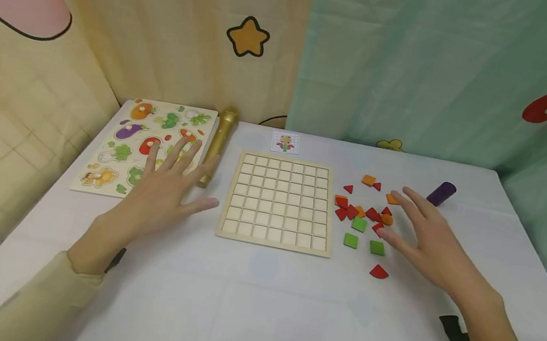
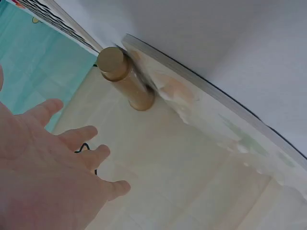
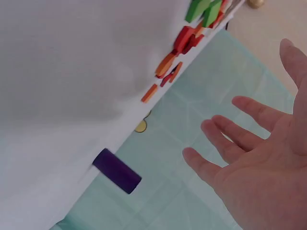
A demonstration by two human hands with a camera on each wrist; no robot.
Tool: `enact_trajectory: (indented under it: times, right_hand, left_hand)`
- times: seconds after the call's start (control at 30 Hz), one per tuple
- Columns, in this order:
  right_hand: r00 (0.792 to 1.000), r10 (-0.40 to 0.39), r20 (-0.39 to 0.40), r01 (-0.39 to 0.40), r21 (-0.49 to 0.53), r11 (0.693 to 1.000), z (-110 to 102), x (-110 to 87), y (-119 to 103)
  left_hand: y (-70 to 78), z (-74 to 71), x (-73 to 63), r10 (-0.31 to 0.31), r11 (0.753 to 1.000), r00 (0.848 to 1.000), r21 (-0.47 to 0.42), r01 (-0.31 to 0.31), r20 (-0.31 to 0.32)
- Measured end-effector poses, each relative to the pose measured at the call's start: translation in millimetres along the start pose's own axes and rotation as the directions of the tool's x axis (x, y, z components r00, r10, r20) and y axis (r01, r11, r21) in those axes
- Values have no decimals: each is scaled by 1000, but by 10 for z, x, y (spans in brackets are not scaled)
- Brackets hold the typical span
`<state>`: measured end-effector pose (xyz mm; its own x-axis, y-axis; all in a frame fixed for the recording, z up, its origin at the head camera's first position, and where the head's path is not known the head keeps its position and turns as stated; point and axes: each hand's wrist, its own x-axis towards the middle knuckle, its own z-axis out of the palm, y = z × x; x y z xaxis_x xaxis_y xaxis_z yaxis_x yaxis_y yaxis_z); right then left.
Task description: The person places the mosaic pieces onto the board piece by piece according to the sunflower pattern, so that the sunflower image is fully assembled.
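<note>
My left hand hovers with spread fingers over the lower right of a vegetable puzzle board. A gold microphone-shaped stick lies just beyond its fingertips, also in the left wrist view. On the right, my right hand, fingers extended, is raised beside scattered flat pieces and holds nothing. Among these are green squares, red fan shapes and orange squares. Between the hands lies a wooden grid board with bare cells.
A small card with a printed plant-like picture lies behind the grid board. The purple cylinder rests at the back right, past my right fingers. Printed curtains hang along the back and sides of the white-covered table.
</note>
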<state>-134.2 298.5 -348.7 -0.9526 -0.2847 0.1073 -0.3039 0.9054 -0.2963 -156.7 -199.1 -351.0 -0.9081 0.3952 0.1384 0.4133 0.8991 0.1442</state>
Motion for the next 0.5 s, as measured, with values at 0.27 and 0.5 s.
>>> enact_trajectory:
  times: [0.27, 0.5]
  right_hand:
    - [999, -39, -35, 41, 48, 998, 44, 178, -147]
    - [997, -56, 51, 49, 128, 991, 117, 120, -103]
  left_hand:
    - [82, 84, 181, 70, 997, 998, 13, -70, 4]
    - [127, 200, 155, 115, 993, 991, -33, -113, 65]
